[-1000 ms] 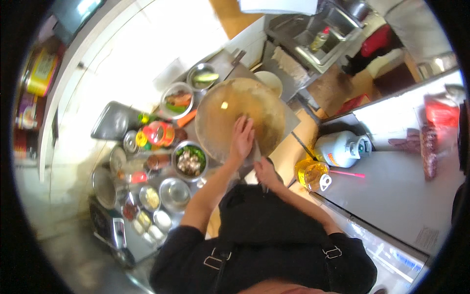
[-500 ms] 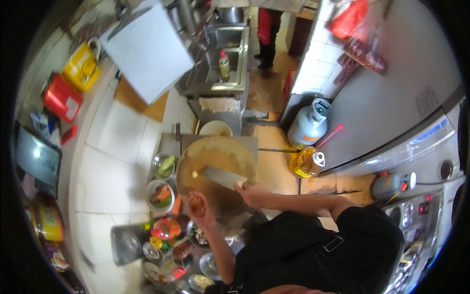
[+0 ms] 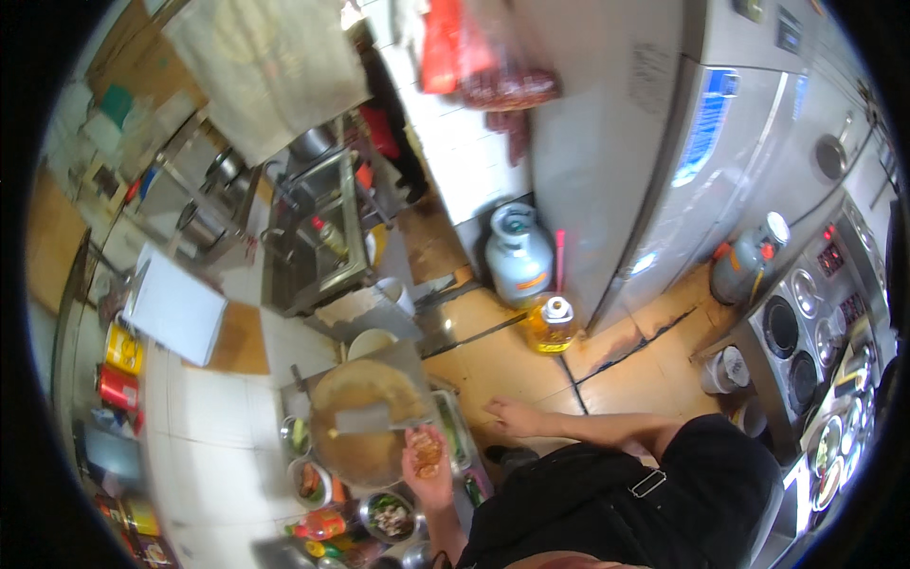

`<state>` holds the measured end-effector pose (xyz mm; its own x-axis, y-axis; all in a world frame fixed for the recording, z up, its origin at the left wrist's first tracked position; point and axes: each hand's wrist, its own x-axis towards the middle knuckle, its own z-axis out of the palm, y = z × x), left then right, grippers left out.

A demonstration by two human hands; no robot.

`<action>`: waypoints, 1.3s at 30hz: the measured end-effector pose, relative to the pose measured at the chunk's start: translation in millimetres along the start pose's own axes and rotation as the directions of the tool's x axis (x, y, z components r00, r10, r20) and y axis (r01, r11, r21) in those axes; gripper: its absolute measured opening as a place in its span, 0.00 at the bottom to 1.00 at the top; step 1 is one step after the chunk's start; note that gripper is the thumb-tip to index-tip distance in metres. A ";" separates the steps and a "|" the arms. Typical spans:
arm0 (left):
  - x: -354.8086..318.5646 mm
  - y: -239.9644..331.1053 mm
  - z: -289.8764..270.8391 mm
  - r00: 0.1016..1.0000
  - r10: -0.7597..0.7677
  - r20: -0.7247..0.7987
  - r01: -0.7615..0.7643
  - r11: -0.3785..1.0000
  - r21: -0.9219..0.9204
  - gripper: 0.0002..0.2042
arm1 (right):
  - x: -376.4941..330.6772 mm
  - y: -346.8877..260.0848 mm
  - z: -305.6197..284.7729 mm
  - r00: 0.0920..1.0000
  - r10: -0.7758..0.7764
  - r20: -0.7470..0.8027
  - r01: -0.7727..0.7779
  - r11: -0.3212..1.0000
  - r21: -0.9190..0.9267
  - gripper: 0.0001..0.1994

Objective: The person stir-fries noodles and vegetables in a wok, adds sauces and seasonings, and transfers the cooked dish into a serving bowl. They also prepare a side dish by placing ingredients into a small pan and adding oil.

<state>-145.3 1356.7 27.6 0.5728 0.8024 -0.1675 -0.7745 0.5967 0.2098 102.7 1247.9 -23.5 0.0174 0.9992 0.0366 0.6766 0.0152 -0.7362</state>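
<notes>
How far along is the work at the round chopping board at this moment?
Done: cleaver lies flat on the round chopping board. In hand: left hand holds a reddish-orange food piece at the board's edge; right hand is off the board, empty. Left: bowls of ingredients wait alongside.

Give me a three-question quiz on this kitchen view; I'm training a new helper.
1. True or false: the left hand holds reddish food over the round board.
2. What lies flat on the board? A) cleaver B) ladle C) whisk
3. Which hand is off the board, out to the side?

Key: 1 true; 2 A; 3 the right hand.
</notes>
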 end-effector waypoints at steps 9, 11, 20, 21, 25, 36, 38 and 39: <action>-0.4 -348.0 100.4 0.815 -0.575 0.066 0.571 0.818 0.068 0.28 | -402.6 170.8 -107.7 0.409 0.861 -0.302 -0.818 0.493 0.298 0.26; -10.8 -419.8 127.7 0.694 -0.713 0.096 0.706 0.701 0.099 0.28 | -462.3 177.7 -127.7 0.292 0.834 -0.468 -0.756 0.501 0.422 0.24; -26.0 -687.0 211.9 0.178 -0.972 0.151 0.956 0.207 0.207 0.34 | -600.0 190.7 -195.6 -0.114 0.923 -0.368 -0.626 0.221 0.748 0.23; -25.8 -713.5 215.8 0.145 -0.977 0.157 0.959 0.178 0.220 0.34 | -614.5 200.0 -205.0 -0.111 0.945 -0.309 -0.641 0.170 0.748 0.24; -20.4 -818.5 223.6 0.055 -0.983 0.178 0.974 0.092 0.208 0.35 | -677.9 261.2 -252.8 -0.129 0.934 -0.333 -0.715 0.145 0.684 0.28; 33.5 -1090.3 272.9 -0.046 -0.992 0.121 0.955 -0.008 0.298 0.39 | -885.4 514.6 -476.3 -0.273 0.708 -0.651 -0.914 0.021 0.406 0.35; 46.4 -1121.9 279.8 -0.047 -0.994 0.102 0.937 -0.008 0.350 0.40 | -914.2 566.3 -501.2 -0.321 0.682 -0.657 -0.911 -0.034 0.410 0.34; 51.2 -1136.7 282.0 -0.052 -0.993 0.107 0.924 -0.007 0.381 0.40 | -928.5 589.8 -510.2 -0.323 0.684 -0.654 -0.906 -0.024 0.423 0.34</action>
<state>840.1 722.2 52.1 0.7680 -0.6330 -0.0971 0.6375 0.7410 0.2111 861.2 310.0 -147.0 0.9385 -0.3374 -0.0735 -0.3433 -0.8895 -0.3014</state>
